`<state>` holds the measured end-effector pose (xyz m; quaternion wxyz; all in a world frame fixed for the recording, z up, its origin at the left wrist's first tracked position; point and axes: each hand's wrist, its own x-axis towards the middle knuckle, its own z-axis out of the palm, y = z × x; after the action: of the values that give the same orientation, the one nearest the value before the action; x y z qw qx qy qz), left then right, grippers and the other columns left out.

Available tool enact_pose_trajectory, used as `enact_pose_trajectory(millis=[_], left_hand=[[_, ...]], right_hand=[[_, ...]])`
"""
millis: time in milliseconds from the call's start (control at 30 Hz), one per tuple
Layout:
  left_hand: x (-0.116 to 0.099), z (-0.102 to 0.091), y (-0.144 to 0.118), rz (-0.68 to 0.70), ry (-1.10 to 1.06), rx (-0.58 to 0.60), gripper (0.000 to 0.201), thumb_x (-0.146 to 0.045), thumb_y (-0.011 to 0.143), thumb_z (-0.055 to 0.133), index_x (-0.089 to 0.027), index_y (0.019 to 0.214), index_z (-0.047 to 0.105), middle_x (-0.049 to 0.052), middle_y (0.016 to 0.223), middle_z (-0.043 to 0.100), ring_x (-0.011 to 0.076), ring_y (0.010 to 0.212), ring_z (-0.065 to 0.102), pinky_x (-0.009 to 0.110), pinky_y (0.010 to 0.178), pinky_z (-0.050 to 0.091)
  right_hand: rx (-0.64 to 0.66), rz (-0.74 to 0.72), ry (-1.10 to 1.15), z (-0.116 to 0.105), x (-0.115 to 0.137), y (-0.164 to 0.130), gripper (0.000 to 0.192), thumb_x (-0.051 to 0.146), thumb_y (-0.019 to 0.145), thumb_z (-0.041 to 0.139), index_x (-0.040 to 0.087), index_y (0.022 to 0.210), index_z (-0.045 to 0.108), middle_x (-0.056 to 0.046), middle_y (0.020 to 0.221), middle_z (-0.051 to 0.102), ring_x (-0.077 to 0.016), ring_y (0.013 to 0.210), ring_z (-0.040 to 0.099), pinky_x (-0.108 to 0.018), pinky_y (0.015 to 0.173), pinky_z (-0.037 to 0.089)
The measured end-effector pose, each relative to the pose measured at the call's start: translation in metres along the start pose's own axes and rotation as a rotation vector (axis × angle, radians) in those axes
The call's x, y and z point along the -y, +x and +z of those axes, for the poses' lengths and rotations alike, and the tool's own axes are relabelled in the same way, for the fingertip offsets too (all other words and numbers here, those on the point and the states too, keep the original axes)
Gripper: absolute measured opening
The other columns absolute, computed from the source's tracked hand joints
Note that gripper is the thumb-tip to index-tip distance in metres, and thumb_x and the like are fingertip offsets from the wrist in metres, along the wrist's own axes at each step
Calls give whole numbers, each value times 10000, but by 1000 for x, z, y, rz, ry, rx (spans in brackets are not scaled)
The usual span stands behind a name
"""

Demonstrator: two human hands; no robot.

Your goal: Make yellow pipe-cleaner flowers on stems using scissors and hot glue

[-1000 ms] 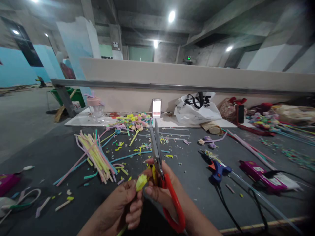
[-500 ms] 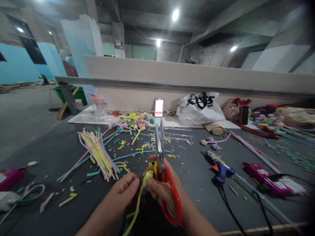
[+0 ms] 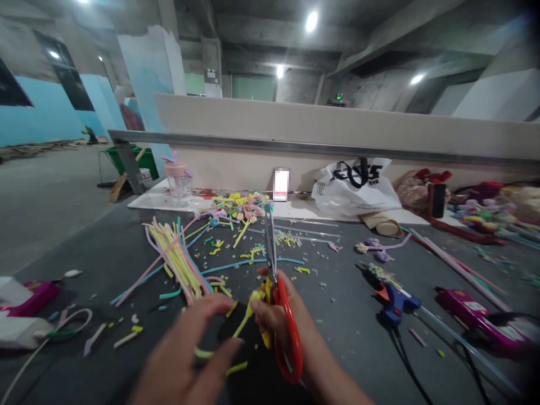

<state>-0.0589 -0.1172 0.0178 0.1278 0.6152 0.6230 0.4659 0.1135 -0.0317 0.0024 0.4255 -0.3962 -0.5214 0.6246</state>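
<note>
My right hand point(image 3: 280, 320) is wrapped round a pair of scissors point(image 3: 289, 332) with red-and-yellow handles, blades pointing up and away and nearly closed. Its thumb and fingers also pinch a yellow pipe cleaner point(image 3: 241, 325), whose thick, bunched head sits by the thumb while its stem hangs down to the left. My left hand point(image 3: 181, 349) is slightly blurred, with thumb and index finger spread apart around the lower stem; I cannot tell whether it touches it. A short yellow offcut point(image 3: 237, 368) lies below.
A bundle of pipe cleaners point(image 3: 179, 256) lies left, with finished fuzzy pieces point(image 3: 247, 205) behind. A blue glue gun point(image 3: 396, 304) and its clear stick lie right, near a magenta device point(image 3: 476, 315). Offcuts litter the dark table. A cup point(image 3: 179, 183), phone point(image 3: 281, 184) and bag point(image 3: 358, 188) stand behind.
My left hand has drawn back from the pipe cleaner's head toward me, its fingers parting. My right hand keeps the scissors and pipe cleaner. The view has turned slightly left.
</note>
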Motion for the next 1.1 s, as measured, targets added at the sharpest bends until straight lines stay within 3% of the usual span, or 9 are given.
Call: enact_pose_trajectory(millis=[100,200,400,600,733,867,1000,1100], left_hand=[[-6,50,-2,12,-95,184,273,-249,749,526,-232,1021,537,66,1005,658,210,914,624,313,776,500],[-4,66,4,-132,-210,197,205,-237,754,517,-230,959,526,57,949,670,204,881,632,309,751,493],[3,67,12,-452,-545,181,224,-294,667,636,-191,830,523,41,731,692,195,675,644,284,628,483],[-1,64,17,-606,-910,279,272,-301,612,709,-149,770,548,22,673,662,148,621,617,273,655,486],[-5,49,18,-692,-1018,318,248,-241,660,703,-136,851,585,10,673,635,82,588,564,176,585,443],[-4,38,18,-730,-1107,357,190,-234,735,649,-145,898,609,16,705,621,62,601,541,157,605,440],[-2,38,16,-796,-1203,354,258,-245,760,626,-143,996,622,28,721,605,71,629,538,165,618,454],[-3,39,14,-806,-1238,330,221,-265,763,621,-138,942,642,34,752,597,77,641,534,172,609,458]], right_hand=[[-10,-45,32,7,2,-4,468,271,671,670,240,1046,393,71,673,466,-72,501,441,-196,457,356],[-17,-79,62,11,5,-9,465,281,680,682,231,1045,399,54,699,485,-99,582,478,-218,524,387],[-63,-90,108,14,2,-15,442,296,717,653,240,1084,414,47,740,494,-100,611,502,-218,545,403],[34,-61,153,12,2,-15,478,353,721,646,256,1099,370,24,821,516,-117,608,570,-268,565,465],[59,-63,-38,0,7,-21,409,393,769,586,255,1095,381,48,730,491,-68,465,482,-204,440,403],[161,-75,-264,-19,5,-31,382,396,817,510,270,1154,382,67,613,431,-60,410,365,-189,391,331],[124,-163,-504,-31,6,-46,334,366,792,519,236,1095,464,32,606,458,-109,512,440,-225,462,379],[75,-170,-653,-34,11,-57,303,362,792,505,226,1062,506,-2,633,532,-145,559,507,-253,510,424]])
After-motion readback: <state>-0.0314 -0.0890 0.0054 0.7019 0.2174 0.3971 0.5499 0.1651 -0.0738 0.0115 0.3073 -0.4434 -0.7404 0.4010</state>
